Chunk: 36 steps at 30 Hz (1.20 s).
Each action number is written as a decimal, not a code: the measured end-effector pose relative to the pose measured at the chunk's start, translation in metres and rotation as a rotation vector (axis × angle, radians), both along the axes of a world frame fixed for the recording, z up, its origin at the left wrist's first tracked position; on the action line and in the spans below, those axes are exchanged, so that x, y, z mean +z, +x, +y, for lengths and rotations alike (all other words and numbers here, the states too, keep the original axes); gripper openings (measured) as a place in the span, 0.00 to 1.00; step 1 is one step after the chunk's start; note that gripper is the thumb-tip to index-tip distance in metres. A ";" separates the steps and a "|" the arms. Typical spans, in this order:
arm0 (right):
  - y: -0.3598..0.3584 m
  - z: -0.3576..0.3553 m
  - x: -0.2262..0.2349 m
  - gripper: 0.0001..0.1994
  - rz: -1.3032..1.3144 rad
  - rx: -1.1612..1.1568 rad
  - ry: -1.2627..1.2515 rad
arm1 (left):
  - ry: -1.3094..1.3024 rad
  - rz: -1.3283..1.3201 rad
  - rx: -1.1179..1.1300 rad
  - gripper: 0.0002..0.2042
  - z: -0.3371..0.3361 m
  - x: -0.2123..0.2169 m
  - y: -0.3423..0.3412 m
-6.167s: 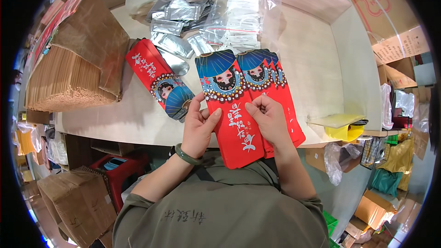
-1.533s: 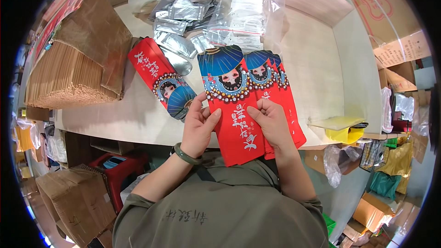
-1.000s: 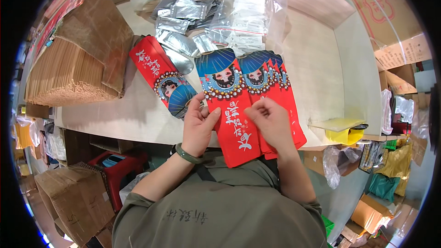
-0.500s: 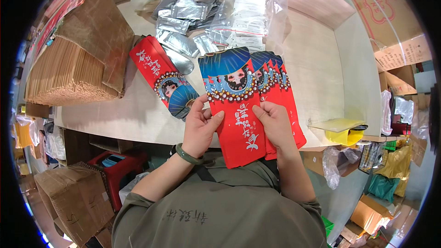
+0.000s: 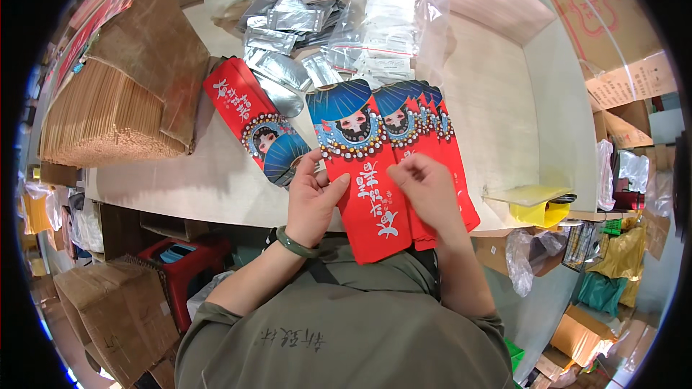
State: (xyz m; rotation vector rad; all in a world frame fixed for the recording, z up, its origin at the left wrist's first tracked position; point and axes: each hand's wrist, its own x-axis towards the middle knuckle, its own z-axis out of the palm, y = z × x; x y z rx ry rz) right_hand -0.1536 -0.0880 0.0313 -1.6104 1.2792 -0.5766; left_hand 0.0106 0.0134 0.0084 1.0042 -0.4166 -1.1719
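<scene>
The left hand [image 5: 311,202] and right hand [image 5: 429,191] gripped a fanned stack of red envelopes [image 5: 375,187], fingers curled around it. Another red envelope [image 5: 249,119] lay beside them on the table [image 5: 497,115].

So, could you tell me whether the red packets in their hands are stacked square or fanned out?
Fanned out: the red packets overlap stepwise rightward, several blue tops showing, between left hand and right hand.

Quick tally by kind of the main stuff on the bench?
Red packets lying apart: 1
Fans of red packets in both hands: 1
Clear bags: 2
Brown paper stacks: 1
Yellow pouches: 1
Total: 6
</scene>
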 end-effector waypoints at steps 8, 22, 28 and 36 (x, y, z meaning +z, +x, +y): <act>-0.005 0.000 -0.017 0.07 -0.273 0.069 0.280 | 0.006 0.017 -0.044 0.22 -0.002 0.002 -0.002; -0.003 0.001 -0.009 0.09 0.079 -0.046 -0.326 | -0.009 0.002 -0.008 0.22 -0.002 -0.001 -0.002; 0.000 0.005 -0.013 0.06 -0.194 0.127 0.160 | 0.002 0.018 -0.037 0.22 -0.002 0.002 -0.005; -0.002 -0.001 -0.002 0.10 -0.044 -0.013 0.036 | -0.009 -0.002 -0.012 0.21 0.001 -0.004 -0.002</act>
